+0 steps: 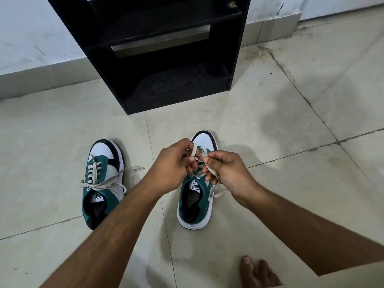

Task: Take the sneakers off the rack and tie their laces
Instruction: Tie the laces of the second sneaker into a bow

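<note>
Two green, white and black sneakers stand on the tiled floor in front of a black rack. The left sneaker has its pale laces lying loose and spread to both sides. Over the right sneaker, my left hand and my right hand each pinch a part of its lace, which is looped between the fingers above the tongue. One lace end trails off the shoe's right side.
The rack's shelves hold no shoes and it stands against a white wall with a tiled skirting. A bare foot rests on the floor at the bottom right. Pale floor tiles spread all around.
</note>
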